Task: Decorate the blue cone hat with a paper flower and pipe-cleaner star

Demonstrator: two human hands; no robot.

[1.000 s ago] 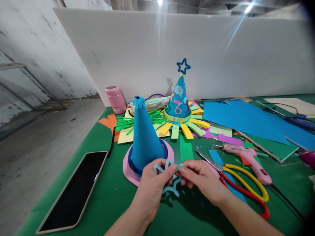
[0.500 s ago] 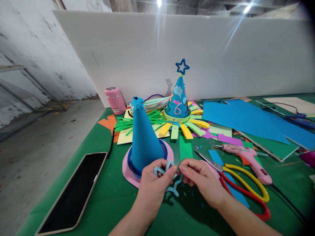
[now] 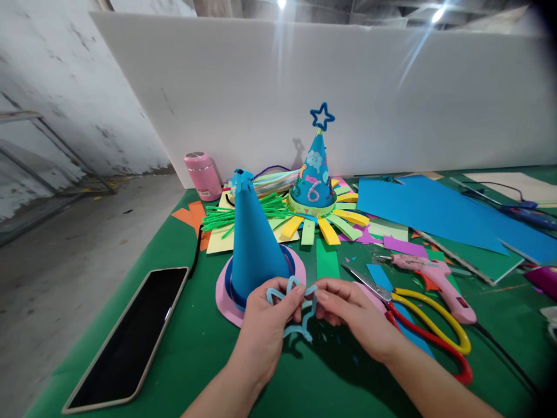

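A light blue pipe cleaner (image 3: 298,331), bent into a zigzag star-like outline, is between my two hands above the table. My left hand (image 3: 272,316) pinches its left part between thumb and fingers. On the other side, my right hand (image 3: 350,307) has its fingertips closed on the right-hand bend. Just behind my left hand stands a plain blue paper cone hat (image 3: 256,249) with a pink brim (image 3: 223,299). Farther back is a decorated blue party hat (image 3: 314,177) marked 6, topped by a dark blue pipe cleaner star (image 3: 322,117).
Scissors (image 3: 435,296) with red and yellow handles and a pink glue gun (image 3: 448,284) lie to the right. A phone (image 3: 130,342) is at left. Green pipe cleaners (image 3: 217,219), a pink bottle (image 3: 203,177) and blue sheets (image 3: 426,203) sit behind.
Both hands have shifted slightly left with the pipe cleaner. Its right-hand bend now shows more clearly at my right fingertips.
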